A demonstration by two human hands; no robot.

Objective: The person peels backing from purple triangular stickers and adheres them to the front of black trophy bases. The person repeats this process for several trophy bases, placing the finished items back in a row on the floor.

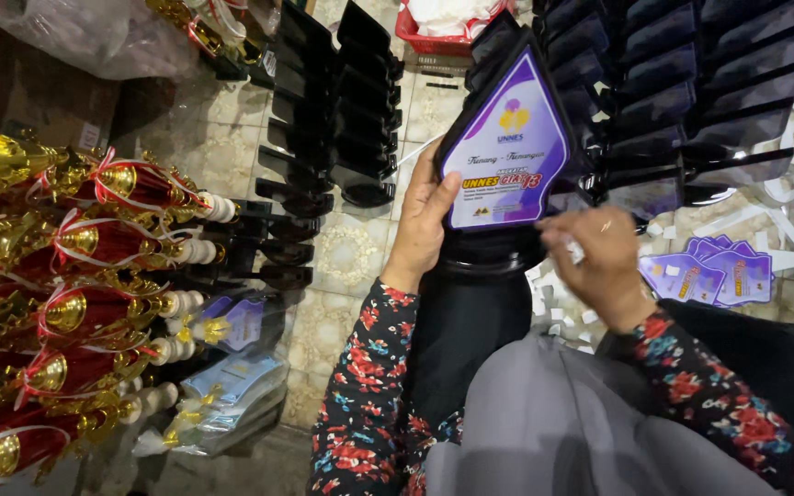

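Work looks partway along: left hand [423, 220] has its grip closed on the edge of a black plaque [507, 138] already wearing its purple sticker [505, 161], right hand [599, 262] pinches a small white scrap, while loose stickers [709, 271] wait on the floor.

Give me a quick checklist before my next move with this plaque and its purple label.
1. Left hand gripping the plaque by its left edge: ok.
2. Purple label sitting inside the plaque's black border, edges roughly parallel: ok.
3. Right hand at the label's lower right corner: ok.
4. Lower right corner stuck flat: cannot tell, fingers cover it.
5. White scrap pinched in the right fingers: not ok, drop it first, probably.
6. Spare labels on the floor to the right, near the right hand: ok.
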